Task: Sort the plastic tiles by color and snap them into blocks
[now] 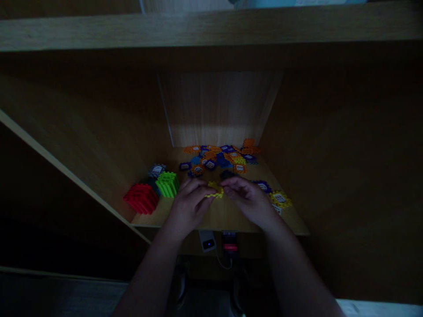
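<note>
Over the shelf board, my left hand [189, 204] is closed around the left side of a yellow interlocking tile [216, 189] with notched edges. My right hand [250, 200] pinches the same tile at its right edge, fingers curled together. Left of my left hand stand a bright green stack of notched tiles [167, 184] and a red stack [141, 199]. Close to my right hand lie a yellow window tile [280, 198] and a purple window tile [263, 186]. Part of the held tile is covered by my fingers.
A loose heap of orange, purple and blue tiles [210, 164] lies toward the back panel [218, 110]. Grey window tiles [157, 170] sit behind the stacks. Side walls and an upper shelf edge [211, 31] enclose the space. Below, a phone [230, 243] lies beside a white device [207, 241]; a cable is visible.
</note>
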{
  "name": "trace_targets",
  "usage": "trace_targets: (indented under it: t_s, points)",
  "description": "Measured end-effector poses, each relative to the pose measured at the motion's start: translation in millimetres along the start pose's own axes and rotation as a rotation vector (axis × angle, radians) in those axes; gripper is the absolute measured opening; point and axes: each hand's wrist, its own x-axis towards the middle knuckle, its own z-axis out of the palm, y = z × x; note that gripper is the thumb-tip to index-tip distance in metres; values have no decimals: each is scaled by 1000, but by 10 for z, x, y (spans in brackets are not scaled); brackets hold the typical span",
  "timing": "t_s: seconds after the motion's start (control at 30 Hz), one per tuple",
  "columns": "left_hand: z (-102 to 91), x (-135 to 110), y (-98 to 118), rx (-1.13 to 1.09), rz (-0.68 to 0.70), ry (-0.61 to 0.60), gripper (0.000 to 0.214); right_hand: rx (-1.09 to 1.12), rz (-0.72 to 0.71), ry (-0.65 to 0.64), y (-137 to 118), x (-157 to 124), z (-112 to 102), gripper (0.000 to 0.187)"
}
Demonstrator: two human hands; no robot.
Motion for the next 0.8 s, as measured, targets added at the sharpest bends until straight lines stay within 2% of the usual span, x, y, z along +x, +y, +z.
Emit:
trace_targets:
  t_s: [0.2, 0.43, 0.8]
  points:
    - [6, -1, -8, -4, 13, -6, 16, 70, 38, -53, -28, -28, 17, 28]
    - [6, 7, 2, 8, 3, -12, 14, 58, 1, -105, -26, -41, 22, 19]
    - [0, 10, -1, -1, 13, -14, 14, -53, -57, -15, -32, -32, 19, 12]
